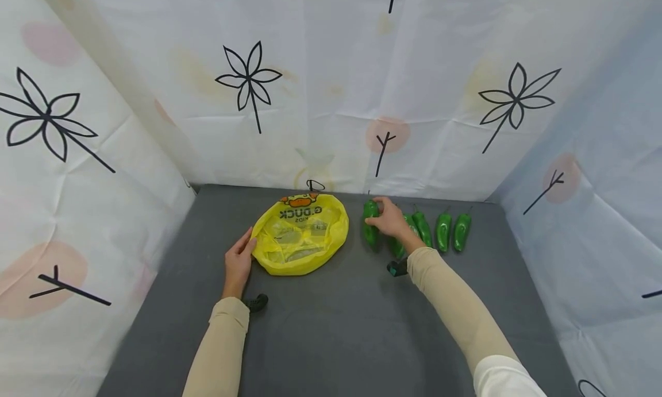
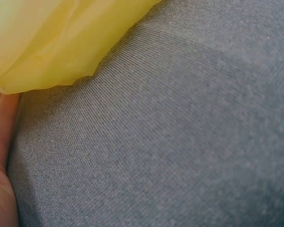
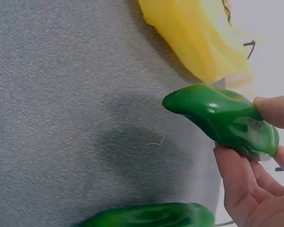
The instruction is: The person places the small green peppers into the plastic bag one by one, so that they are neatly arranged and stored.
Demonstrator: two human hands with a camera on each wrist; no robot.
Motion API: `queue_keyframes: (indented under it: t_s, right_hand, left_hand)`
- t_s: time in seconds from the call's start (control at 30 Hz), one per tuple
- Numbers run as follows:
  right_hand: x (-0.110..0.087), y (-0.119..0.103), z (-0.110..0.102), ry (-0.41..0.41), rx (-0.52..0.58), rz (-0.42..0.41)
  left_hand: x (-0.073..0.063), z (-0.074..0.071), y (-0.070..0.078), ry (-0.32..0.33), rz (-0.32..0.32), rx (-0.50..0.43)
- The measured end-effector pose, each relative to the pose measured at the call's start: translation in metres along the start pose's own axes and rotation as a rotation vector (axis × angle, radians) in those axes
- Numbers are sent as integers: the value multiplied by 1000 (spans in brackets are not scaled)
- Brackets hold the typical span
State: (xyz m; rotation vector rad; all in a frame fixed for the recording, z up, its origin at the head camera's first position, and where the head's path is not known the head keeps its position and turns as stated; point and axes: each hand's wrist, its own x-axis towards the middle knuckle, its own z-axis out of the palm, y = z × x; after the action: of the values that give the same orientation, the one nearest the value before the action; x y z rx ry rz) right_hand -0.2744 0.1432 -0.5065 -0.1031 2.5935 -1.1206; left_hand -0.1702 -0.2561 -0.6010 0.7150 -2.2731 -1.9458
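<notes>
The right hand (image 1: 390, 219) pinches a glossy green elongated pepper (image 3: 217, 111). The left hand (image 1: 239, 263) grips a yellow plastic bag (image 1: 289, 268) by its edge.

A yellow bag (image 2: 61, 42) hides the fingertips of the left grip (image 2: 0, 163) beside grey woven cloth (image 2: 156, 142).

On the yellow bag (image 1: 301, 236), left of centre on the bench (image 1: 331, 334), dark lettering (image 1: 300, 214) on the far part is reading "G.DUCK", with a smaller "KIDS" (image 1: 302, 220) showing on its near side, both running mirror-reversed. An orange cartoon print (image 1: 300, 200) is sitting beyond them; fainter nearby print is proving illegible.
</notes>
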Motion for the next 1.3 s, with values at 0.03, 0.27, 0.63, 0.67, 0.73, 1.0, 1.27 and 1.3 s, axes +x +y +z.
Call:
queue_keyframes:
  t_s: [0.03,0.27,0.63,0.67,0.73,1.0,1.27,1.3]
  right_hand:
    - [-1,-2,-1,-6,12,4]
    - [-4,-19,-12,-44,95,21]
    - [-3,-48,-21,-78,169,-24]
    - [-4,-51,-22,-79,175,-31]
    - [-4,-58,-22,-77,178,-39]
    - [-2,-72,-17,-101,213,-62]
    - [0,-88,-10,-124,235,-95]
    - [1,-89,-9,-128,239,-98]
  left_hand:
    - [0,0,0,-4,-1,0]
    - [3,-2,0,-8,12,-3]
    - [1,-2,2,5,-26,28]
    - [1,-2,2,7,-23,25]
    - [2,-2,1,5,-14,19]
    - [3,-1,1,-2,-10,14]
    - [1,1,2,7,-8,-10]
    - [1,2,2,7,-10,-7]
